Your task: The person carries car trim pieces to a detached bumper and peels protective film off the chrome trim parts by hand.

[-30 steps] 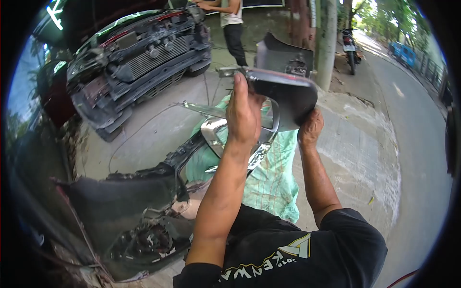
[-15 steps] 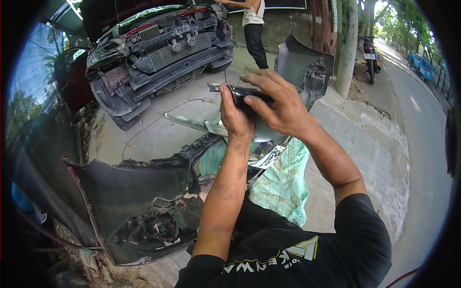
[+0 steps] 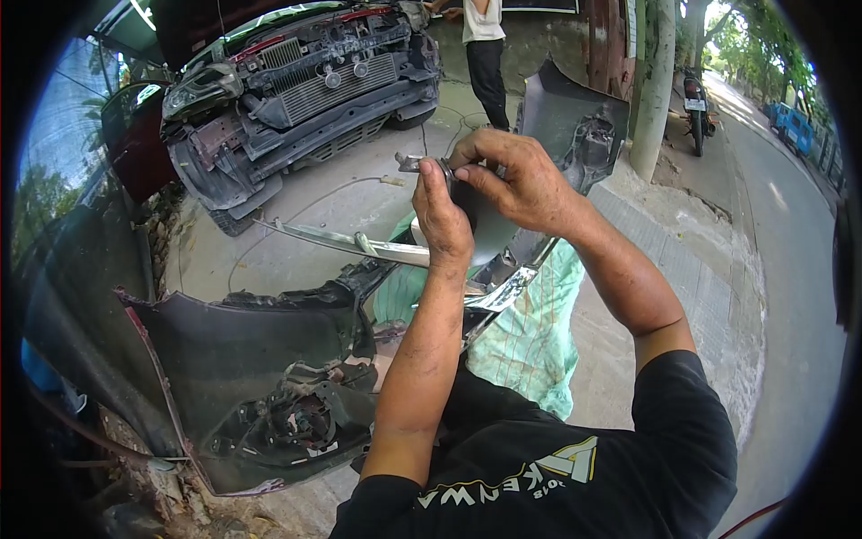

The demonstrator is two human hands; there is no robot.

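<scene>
My left hand (image 3: 442, 220) is closed around a dark part (image 3: 462, 193), its thumb upright along the side. A small metal tab (image 3: 409, 163) sticks out past that thumb. My right hand (image 3: 525, 184) is closed too, its thumb and bent index finger pinching the top edge of the dark part. What the part is I cannot make out, as my fingers cover much of it. Below and left of my hands runs a long shiny trim strip (image 3: 346, 241); whether it joins the dark part is hidden. A removed car bumper cover (image 3: 242, 346) lies beneath, inner side up.
A green cloth (image 3: 530, 350) is spread under the bumper's middle. Ahead stands a car with its front end stripped (image 3: 314, 99). Another person (image 3: 486, 63) stands beside it. A thin hose (image 3: 296, 199) crosses the floor. To the right are a post (image 3: 653, 99) and a parked motorcycle (image 3: 695, 108).
My right hand's fingers have curled from stretched over the dark part to a pinch at its edge. The trim strip now reaches further left. The other person has shifted slightly right.
</scene>
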